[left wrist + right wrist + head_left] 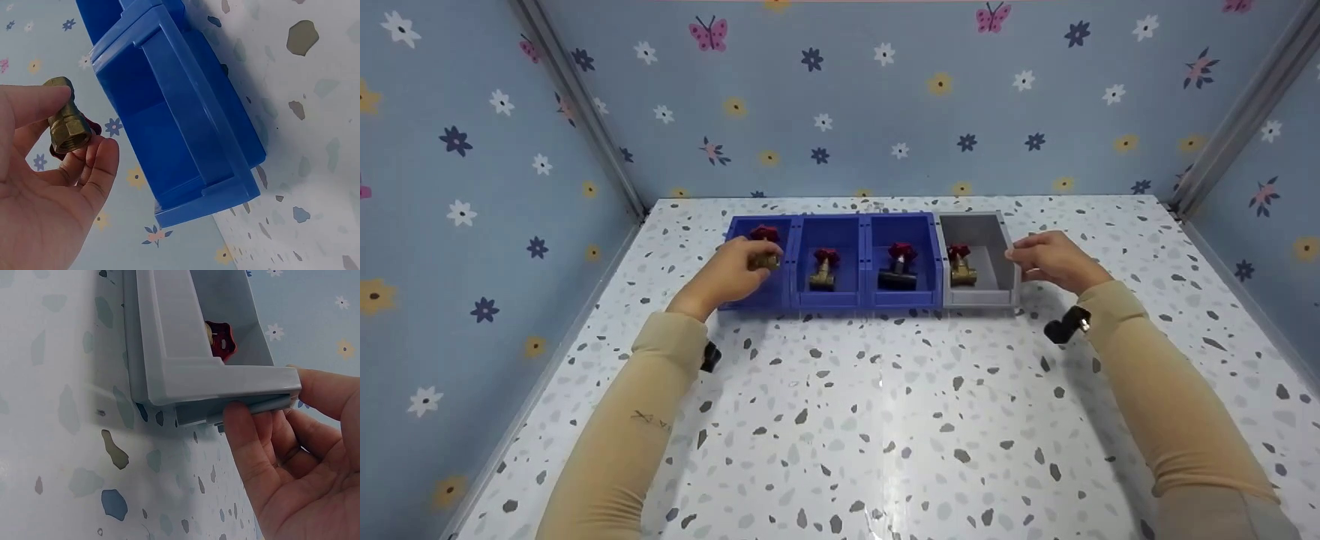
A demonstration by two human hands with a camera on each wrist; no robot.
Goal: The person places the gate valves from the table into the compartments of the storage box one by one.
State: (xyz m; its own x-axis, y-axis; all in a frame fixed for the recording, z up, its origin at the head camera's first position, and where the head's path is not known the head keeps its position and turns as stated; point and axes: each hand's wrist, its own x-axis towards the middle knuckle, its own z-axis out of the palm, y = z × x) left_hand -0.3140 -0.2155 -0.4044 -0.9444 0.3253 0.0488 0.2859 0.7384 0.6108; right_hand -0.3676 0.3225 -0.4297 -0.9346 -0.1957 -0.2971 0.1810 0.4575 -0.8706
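A brass valve (68, 128) with a red handwheel is gripped between the thumb and fingers of my left hand (726, 271), over the leftmost blue bin (179, 115). In the left wrist view, the part of that bin in sight holds nothing. My right hand (1054, 259) grips the right side wall of the grey bin (981, 298), thumb and fingers at its edge. Inside the grey bin lies a brass valve (963, 276) with a red handwheel, partly hidden by the side wall in the right wrist view.
Two more blue bins stand between; one holds a brass valve (823, 279), the other a dark valve (898, 280), both with red handwheels. All the bins form one row on a speckled white table (885, 420). Flower-patterned walls (877, 97) enclose the back and sides.
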